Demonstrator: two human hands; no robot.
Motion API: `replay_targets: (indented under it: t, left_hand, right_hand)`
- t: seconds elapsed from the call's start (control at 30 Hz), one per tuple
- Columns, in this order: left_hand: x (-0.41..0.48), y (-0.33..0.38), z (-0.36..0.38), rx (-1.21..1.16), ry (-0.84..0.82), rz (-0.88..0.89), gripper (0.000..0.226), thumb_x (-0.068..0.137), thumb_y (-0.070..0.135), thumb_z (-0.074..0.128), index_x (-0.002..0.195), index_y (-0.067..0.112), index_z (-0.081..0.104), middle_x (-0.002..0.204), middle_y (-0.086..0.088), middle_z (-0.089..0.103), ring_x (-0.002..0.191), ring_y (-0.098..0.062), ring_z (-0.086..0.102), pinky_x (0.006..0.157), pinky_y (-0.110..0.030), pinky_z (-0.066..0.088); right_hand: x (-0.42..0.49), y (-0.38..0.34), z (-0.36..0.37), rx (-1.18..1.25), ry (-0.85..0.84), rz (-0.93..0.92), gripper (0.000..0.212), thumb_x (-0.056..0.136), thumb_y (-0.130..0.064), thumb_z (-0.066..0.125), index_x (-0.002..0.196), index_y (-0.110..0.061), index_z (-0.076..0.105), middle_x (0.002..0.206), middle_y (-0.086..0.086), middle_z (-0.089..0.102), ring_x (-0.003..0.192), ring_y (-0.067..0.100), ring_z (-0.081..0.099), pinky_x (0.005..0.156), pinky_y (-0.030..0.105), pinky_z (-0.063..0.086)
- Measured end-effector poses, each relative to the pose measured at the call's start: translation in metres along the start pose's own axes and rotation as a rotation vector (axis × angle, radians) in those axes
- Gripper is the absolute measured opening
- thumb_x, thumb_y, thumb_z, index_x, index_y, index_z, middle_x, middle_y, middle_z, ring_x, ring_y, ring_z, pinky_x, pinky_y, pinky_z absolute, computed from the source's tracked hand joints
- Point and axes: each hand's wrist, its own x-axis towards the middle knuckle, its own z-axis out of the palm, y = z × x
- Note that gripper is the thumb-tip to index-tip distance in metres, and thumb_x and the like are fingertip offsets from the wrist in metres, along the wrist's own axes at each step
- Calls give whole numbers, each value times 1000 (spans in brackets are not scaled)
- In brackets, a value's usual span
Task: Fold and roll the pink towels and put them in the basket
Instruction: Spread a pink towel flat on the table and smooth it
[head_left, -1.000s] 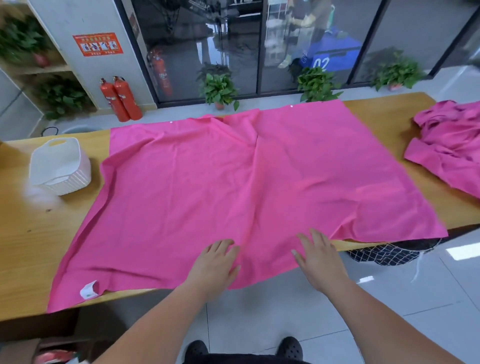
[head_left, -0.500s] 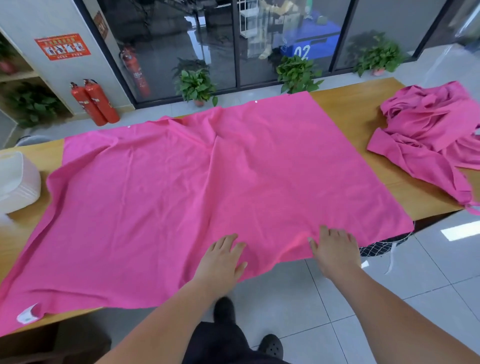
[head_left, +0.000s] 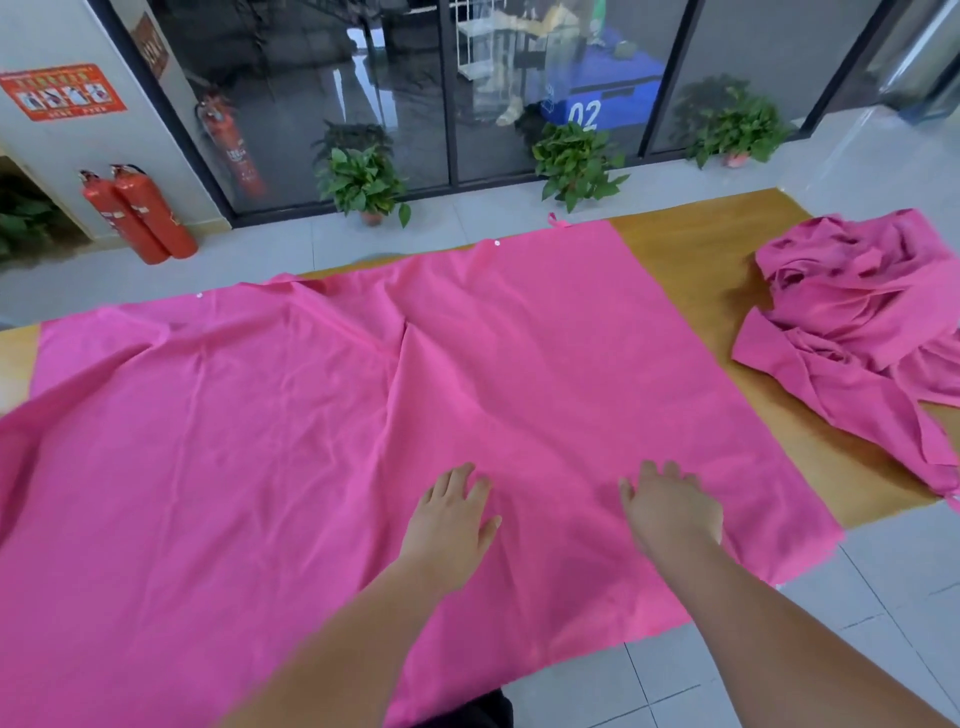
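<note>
A large pink towel (head_left: 270, 447) lies spread over the wooden table (head_left: 696, 270), its near edge hanging over the table's front. My left hand (head_left: 452, 519) rests flat on it near the front middle, fingers straight. Beside it to the right, my right hand (head_left: 670, 509) presses flat on the same towel. A crease runs from the towel's far middle toward my hands. Several more pink towels (head_left: 862, 322) lie crumpled in a heap at the right end of the table. The basket is out of view.
Beyond the table stand potted plants (head_left: 363, 182), another potted plant (head_left: 576, 161), two red fire extinguishers (head_left: 140, 213) and a glass wall. Grey tiled floor (head_left: 857, 582) shows at the right front.
My view swung right, and the white basket left the frame at the left. Both hands slid further onto the towel, away from its near edge.
</note>
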Motion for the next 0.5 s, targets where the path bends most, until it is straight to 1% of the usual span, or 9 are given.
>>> replay_targets:
  t: [0.17, 0.3, 0.4, 0.5]
  left_hand:
    - [57, -12, -18, -12, 22, -41, 55, 108, 49, 38, 157, 23, 32, 166, -8, 24, 154, -27, 23, 126, -40, 26]
    - [95, -21, -32, -3, 51, -74, 59, 108, 50, 38, 159, 22, 29, 167, -10, 22, 156, -29, 19, 127, -42, 22]
    - [120, -25, -41, 0, 59, -114, 60, 108, 51, 37, 159, 21, 28, 170, -12, 16, 158, -31, 14, 129, -44, 17]
    - [153, -27, -53, 19, 82, -150, 63, 109, 52, 35, 163, 21, 22, 173, -13, 5, 161, -32, 4, 131, -44, 10]
  right_hand:
    - [45, -31, -23, -44, -43, -38, 58, 106, -61, 24, 146, -24, 43, 140, 2, 49, 132, 28, 42, 87, 48, 54]
    - [77, -48, -34, -42, -37, -102, 62, 105, -64, 24, 150, -25, 39, 147, 2, 43, 137, 29, 39, 95, 52, 53]
    - [105, -54, -42, -45, -42, -181, 67, 105, -65, 25, 158, -24, 31, 161, 4, 33, 147, 31, 32, 107, 53, 46]
    - [143, -58, -54, 5, -58, -248, 71, 105, -64, 27, 164, -25, 19, 172, 7, 14, 157, 34, 16, 120, 54, 33]
